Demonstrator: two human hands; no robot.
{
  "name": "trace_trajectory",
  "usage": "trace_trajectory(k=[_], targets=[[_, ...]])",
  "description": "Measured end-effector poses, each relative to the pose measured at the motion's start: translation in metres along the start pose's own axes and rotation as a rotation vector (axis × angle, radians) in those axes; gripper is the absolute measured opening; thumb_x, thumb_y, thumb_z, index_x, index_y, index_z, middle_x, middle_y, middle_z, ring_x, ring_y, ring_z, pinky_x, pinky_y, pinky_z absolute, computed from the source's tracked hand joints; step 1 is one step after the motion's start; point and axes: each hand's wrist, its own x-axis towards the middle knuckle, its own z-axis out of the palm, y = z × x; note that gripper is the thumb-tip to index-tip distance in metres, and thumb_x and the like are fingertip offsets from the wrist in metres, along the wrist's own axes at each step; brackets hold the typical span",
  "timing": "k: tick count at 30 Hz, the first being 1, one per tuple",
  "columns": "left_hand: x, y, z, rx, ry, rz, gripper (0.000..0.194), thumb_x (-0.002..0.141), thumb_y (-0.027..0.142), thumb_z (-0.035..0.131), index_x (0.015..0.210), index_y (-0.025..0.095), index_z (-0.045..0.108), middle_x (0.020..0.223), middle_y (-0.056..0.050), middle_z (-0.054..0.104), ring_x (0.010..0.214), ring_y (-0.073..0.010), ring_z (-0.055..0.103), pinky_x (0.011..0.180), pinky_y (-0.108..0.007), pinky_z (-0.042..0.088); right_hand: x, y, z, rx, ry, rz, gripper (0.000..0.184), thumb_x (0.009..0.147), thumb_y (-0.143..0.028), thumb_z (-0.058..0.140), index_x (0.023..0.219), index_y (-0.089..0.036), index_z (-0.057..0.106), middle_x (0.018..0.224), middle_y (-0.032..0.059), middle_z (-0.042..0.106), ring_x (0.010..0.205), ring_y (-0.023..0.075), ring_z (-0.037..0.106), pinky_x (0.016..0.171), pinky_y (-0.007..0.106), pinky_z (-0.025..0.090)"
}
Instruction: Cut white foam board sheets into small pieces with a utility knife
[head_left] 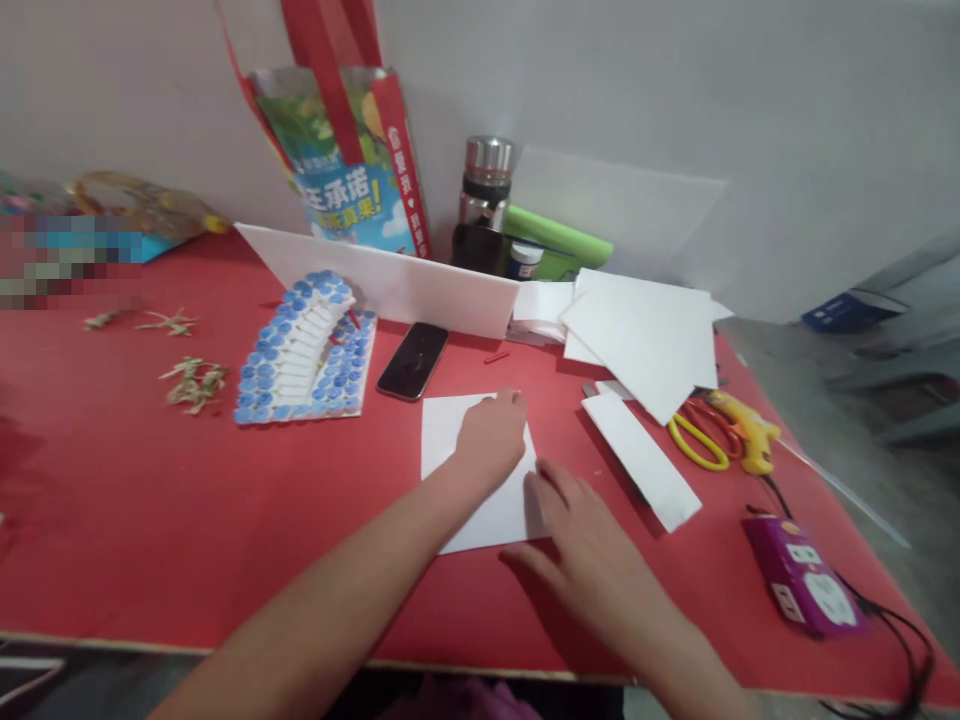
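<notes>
A white sheet of paper or thin board [442,440] lies flat on the red table in front of me. My left hand [491,435] rests over its upper right part, with the fingers curled closed near the far corner. Whatever those fingers may hold is hidden. At the sheet's lower right edge is my right hand [577,525], thumb and fingers apart, the fingertips touching the edge. A narrow white strip [641,460] lies just right of my hands. Beyond the sheet are a small red stick [496,357] and a black phone [413,361].
A blue-and-white decorated piece [300,350] and raffia-like bits [193,385] lie left. Behind stand a long white board [390,285], a shopping bag [352,190] and a flask [487,180]. Right are white sheets [652,330], yellow-handled scissors [697,445], a glue gun [754,430] and a purple box [806,575].
</notes>
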Motion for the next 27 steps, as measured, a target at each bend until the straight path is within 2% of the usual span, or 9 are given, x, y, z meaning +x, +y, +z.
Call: trace_trajectory(k=[2,5,9,12,14,19,22,25,27], targets=[[0.005,-0.011,-0.011,-0.018,-0.046,0.070,0.041,0.089,0.005,0.047,0.126,0.010,0.065,0.109,-0.017,0.067,0.090,-0.0271,0.069,0.075,-0.038,0.053,-0.009,-0.002,0.012,-0.053,0.022,-0.013,0.054,0.094,-0.044,0.069,0.139,-0.015,0.062,0.148,0.0248,0.058,0.128,0.0454,0.058,0.102,0.063,0.051],[0.015,-0.032,-0.029,-0.023,-0.088,0.187,0.031,0.089,0.010,0.053,0.112,0.014,0.073,0.113,-0.019,0.066,0.107,-0.0336,0.063,0.088,-0.044,0.049,-0.015,0.003,0.018,0.043,0.086,0.016,0.047,0.097,-0.039,0.064,0.140,-0.019,0.062,0.146,0.0224,0.061,0.128,0.0442,0.058,0.103,0.066,0.049],[0.029,-0.052,-0.043,-0.058,-0.160,0.266,0.028,0.088,0.027,0.067,0.114,0.022,0.075,0.118,-0.014,0.066,0.114,-0.0335,0.059,0.095,-0.042,0.045,-0.013,0.019,0.007,0.480,0.103,0.234,0.041,0.098,-0.044,0.060,0.134,-0.025,0.064,0.137,0.0162,0.067,0.126,0.0374,0.063,0.105,0.061,0.051],[0.034,-0.053,-0.043,-0.086,-0.202,0.246,0.050,0.076,0.043,0.082,0.120,0.021,0.070,0.125,-0.014,0.063,0.117,-0.0351,0.058,0.092,-0.039,0.046,-0.008,0.030,-0.002,0.886,0.053,0.458,0.044,0.095,-0.052,0.063,0.128,-0.023,0.067,0.134,0.0157,0.069,0.117,0.0331,0.069,0.101,0.053,0.056],[0.038,-0.049,-0.041,-0.100,-0.220,0.196,0.060,0.071,0.044,0.086,0.121,0.018,0.066,0.124,-0.016,0.064,0.116,-0.0360,0.059,0.091,-0.039,0.047,-0.004,0.033,-0.005,1.051,0.027,0.533,0.047,0.093,-0.055,0.067,0.125,-0.021,0.069,0.131,0.0157,0.071,0.112,0.0314,0.072,0.100,0.050,0.057],[0.046,-0.042,-0.040,-0.169,-0.280,0.089,0.068,0.060,0.040,0.093,0.114,0.014,0.061,0.124,-0.019,0.068,0.114,-0.0379,0.063,0.091,-0.041,0.050,-0.003,0.031,-0.007,1.050,0.000,0.531,0.051,0.088,-0.055,0.074,0.125,-0.020,0.071,0.126,0.0143,0.074,0.116,0.0320,0.070,0.104,0.051,0.053],[0.050,-0.043,-0.045,-0.227,-0.319,0.060,0.062,0.059,0.039,0.092,0.108,0.014,0.064,0.118,-0.016,0.071,0.106,-0.0351,0.066,0.084,-0.038,0.051,-0.003,0.029,-0.009,1.029,-0.002,0.511,0.051,0.086,-0.057,0.075,0.122,-0.020,0.072,0.126,0.0149,0.075,0.117,0.0338,0.070,0.104,0.052,0.052],[0.053,-0.046,-0.066,-0.300,-0.341,0.077,0.035,0.073,0.040,0.080,0.093,0.013,0.068,0.089,-0.004,0.072,0.083,-0.0248,0.068,0.074,-0.030,0.049,-0.001,0.029,-0.013,1.054,0.019,0.495,0.052,0.086,-0.059,0.075,0.120,-0.020,0.073,0.128,0.0157,0.073,0.121,0.0343,0.068,0.106,0.052,0.051],[0.050,-0.045,-0.096,-0.344,-0.313,0.104,0.023,0.079,0.035,0.076,0.085,0.014,0.067,0.077,-0.002,0.067,0.074,-0.0213,0.066,0.068,-0.029,0.047,0.001,0.030,-0.018,1.051,0.102,0.510,0.054,0.086,-0.061,0.075,0.121,-0.021,0.072,0.130,0.0155,0.073,0.121,0.0339,0.068,0.107,0.053,0.051]])
